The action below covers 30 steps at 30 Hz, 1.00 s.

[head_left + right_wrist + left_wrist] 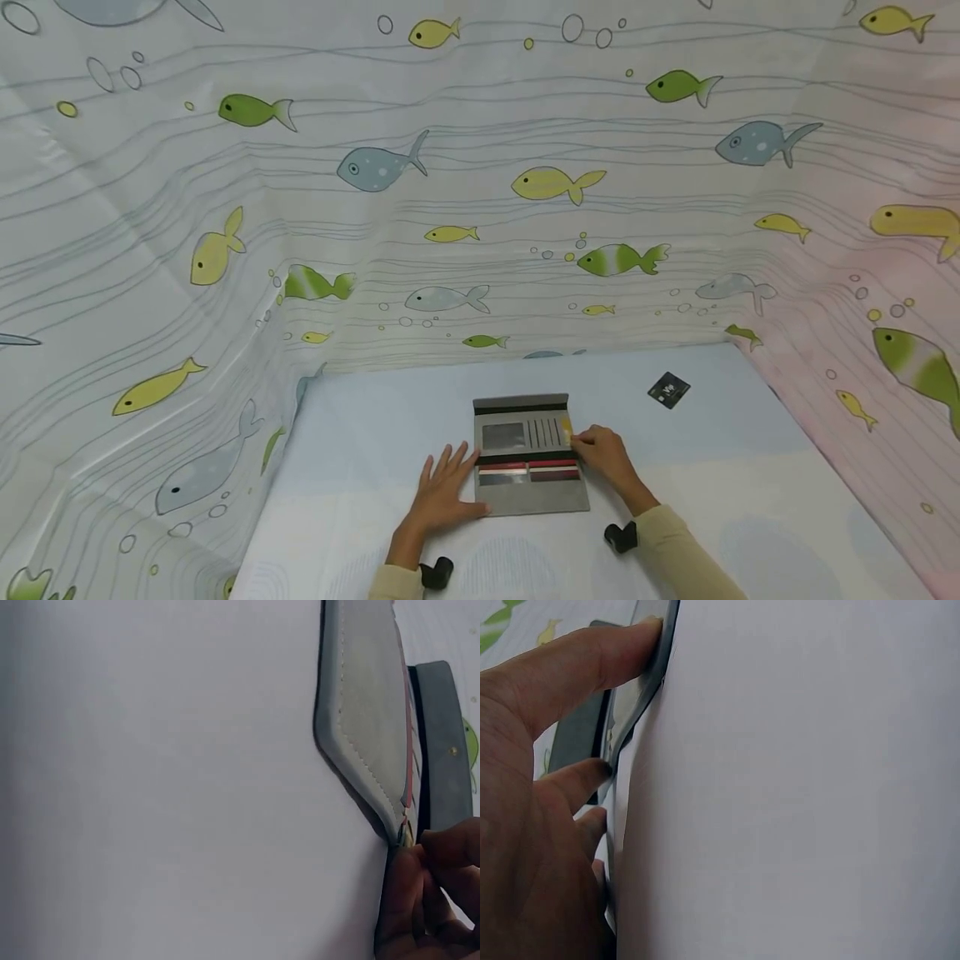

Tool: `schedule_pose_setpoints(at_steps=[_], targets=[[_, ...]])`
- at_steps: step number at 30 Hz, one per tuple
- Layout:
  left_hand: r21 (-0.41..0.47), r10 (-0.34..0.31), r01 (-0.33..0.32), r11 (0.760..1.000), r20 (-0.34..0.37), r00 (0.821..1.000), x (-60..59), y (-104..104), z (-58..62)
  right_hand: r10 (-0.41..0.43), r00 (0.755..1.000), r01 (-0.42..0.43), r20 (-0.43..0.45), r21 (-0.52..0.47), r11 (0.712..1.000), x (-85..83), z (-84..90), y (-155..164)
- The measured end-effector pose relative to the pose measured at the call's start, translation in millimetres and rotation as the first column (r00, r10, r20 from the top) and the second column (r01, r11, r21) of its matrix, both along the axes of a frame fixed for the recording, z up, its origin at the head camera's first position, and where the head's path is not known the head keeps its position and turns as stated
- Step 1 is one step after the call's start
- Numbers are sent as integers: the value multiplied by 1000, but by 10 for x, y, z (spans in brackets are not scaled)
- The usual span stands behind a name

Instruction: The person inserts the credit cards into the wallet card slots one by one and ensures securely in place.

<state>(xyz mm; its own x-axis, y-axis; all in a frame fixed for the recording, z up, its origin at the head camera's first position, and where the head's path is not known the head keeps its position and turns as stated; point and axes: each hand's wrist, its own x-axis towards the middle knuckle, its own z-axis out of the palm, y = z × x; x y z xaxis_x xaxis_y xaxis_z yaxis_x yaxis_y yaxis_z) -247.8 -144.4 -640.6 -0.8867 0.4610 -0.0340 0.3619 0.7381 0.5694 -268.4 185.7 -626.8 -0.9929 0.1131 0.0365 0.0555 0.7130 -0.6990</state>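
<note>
A grey wallet [528,498] lies unfolded on the table, with card slots, a clear window [503,437] and several cards in its lower half. My left hand [444,492] is at its left side with fingers spread; in the left wrist view the thumb [622,652] presses on the wallet's edge. On the right side, my right hand [606,457] pinches the edge of a yellow card [566,428] at the rightmost upper slot. The right wrist view shows thumb and finger [442,859] together at the wallet's edge, mostly covering the card.
A small black card [668,390] lies on the table to the right, beyond the wallet. Fish-patterned sheeting [465,200] rises behind the table and along both sides. A black camera mount sits at each wrist.
</note>
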Motion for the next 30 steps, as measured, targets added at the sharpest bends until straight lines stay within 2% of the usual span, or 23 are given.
schedule_pose_setpoints(at_steps=[12,20,26,30], targets=[[19,7,-7,1000,8,1000,2,5,7,51,999,-51,-1,1,999,0,-38,55],[32,3,-3,999,-2,1000,-10,-5,30,120,992,-117,41,-57,991,13,-23,13],[30,4,-4,1000,-26,1000,-15,-30,-45,89,994,-83,62,-96,992,37,-40,25],[16,2,-2,1000,-15,1000,-7,-38,-29,69,994,-51,80,-201,978,30,-73,116]])
